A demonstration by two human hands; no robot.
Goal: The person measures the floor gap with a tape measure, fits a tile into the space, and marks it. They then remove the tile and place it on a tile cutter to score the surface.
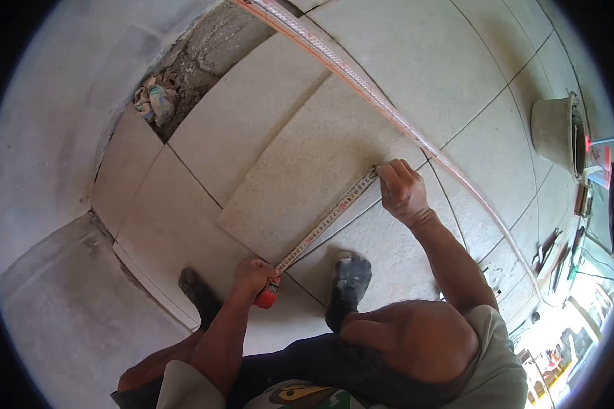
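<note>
A red tape measure is in my left hand, at the lower edge of a loose tile. Its printed blade runs up and to the right along the edge of that beige tile, which lies on top of the tiled floor. The far end of the blade is pinched in the closed fingers of my right hand, near the tile's right corner. The blade looks straight between my two hands.
A clear braided hose crosses the floor diagonally. Crumpled wrapping lies in an untiled gap at the upper left, beside the wall. A bucket stands at the right, with tools below it. My booted feet are on the floor.
</note>
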